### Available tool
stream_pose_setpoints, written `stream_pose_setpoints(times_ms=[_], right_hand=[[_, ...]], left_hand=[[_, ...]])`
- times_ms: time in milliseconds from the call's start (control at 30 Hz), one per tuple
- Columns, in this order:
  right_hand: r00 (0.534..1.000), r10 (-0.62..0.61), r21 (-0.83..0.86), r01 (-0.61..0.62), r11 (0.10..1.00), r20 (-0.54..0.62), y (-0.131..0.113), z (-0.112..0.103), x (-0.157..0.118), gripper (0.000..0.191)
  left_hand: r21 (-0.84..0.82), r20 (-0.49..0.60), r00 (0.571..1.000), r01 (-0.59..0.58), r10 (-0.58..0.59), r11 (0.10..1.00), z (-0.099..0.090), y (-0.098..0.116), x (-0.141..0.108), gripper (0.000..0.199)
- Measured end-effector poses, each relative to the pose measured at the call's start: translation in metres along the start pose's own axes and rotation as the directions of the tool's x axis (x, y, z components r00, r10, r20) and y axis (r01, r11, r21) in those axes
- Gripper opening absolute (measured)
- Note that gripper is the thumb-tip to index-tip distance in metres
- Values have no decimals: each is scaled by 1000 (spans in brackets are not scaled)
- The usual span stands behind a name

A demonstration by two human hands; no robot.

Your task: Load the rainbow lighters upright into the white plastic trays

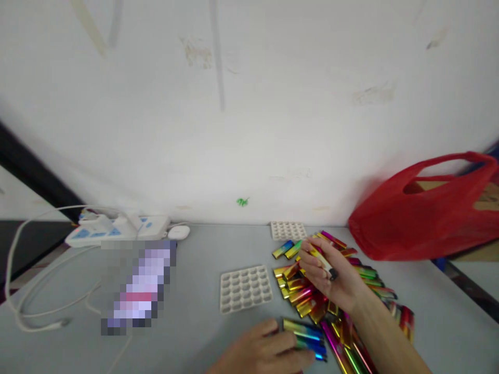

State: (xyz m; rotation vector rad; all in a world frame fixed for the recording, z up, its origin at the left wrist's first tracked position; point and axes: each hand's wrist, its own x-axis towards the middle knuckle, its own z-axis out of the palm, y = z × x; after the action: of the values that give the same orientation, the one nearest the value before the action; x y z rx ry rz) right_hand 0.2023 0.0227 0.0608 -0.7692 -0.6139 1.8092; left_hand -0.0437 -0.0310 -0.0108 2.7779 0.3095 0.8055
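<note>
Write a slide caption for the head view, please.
Right hand holds one shiny piece near a colourful pile.

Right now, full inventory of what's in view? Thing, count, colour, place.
Shiny sticks: many, overlapping, no exact count; gold, magenta, green, blue; table's right half
Trays: 2, off-white; one mid-table, one by the wall
Bag: 1, red, right rear
Cardboard: count unclear, brown, at the bag
Power strip: 1, white and blue, left rear
Plugs: at least 2, white, on the strip
Small case: 1, white, beside the strip
Cables: count unclear, white, left
Pixelated object: 1, purplish, left; unidentifiable
Table: 1, grey, below
Wall: 1, white, behind
Left hand: 1, bottom middle, at blue-green sticks
Right hand: 1, over the pile, holding one stick
</note>
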Motion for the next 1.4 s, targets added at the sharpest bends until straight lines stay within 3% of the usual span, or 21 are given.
stream_pose_setpoints(times_ms=[200,367,533,700,933,1167,1400], right_hand=[[999,24,54,-26,998,39,-2,-1,0,27],[1000,-11,92,12,996,-5,-6,-6,0,21],[999,-21,98,25,995,-46,-7,-9,0,19],[998,-24,94,29,995,-52,-6,-5,-3,18],[997,-39,68,44,997,-70,-6,-3,-4,21],[996,-36,39,40,998,-84,-8,0,-5,24],[992,-48,-9,47,999,-113,-10,10,-9,28]], left_hand=[[138,-31,997,-65,70,988,0,-1,16,7],[271,-15,989,-135,144,953,-12,3,28,24],[290,-79,995,80,-60,954,-24,4,23,21],[305,-142,978,192,-155,933,-24,0,9,31],[260,-235,963,195,-134,946,-14,-4,6,41],[211,-203,958,245,-203,946,-17,-1,11,45],[175,-221,960,210,-169,962,-13,0,13,41]])
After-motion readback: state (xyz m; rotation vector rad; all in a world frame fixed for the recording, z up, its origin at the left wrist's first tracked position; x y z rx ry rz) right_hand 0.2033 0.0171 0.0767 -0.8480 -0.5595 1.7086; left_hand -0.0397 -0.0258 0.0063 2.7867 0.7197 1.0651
